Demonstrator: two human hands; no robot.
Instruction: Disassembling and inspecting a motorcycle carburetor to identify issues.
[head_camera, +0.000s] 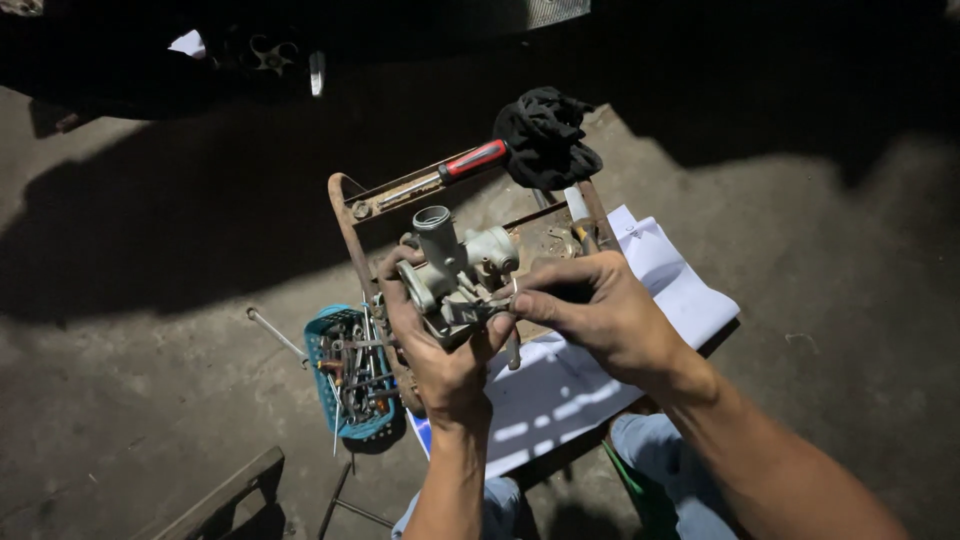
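grey carburetor (450, 275) gripped in both hands (445, 365) above rusty tray (345, 215), white paper (600, 370), dim concrete floor (150, 400)

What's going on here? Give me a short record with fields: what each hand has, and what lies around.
left hand: cradles a grey metal carburetor from below
right hand: fingertips pinch at a small part on the carburetor's side
work surface: rusty metal tray on white paper
on tray: red-handled screwdriver, black cloth
beside: blue basket of tools, on dim concrete floor
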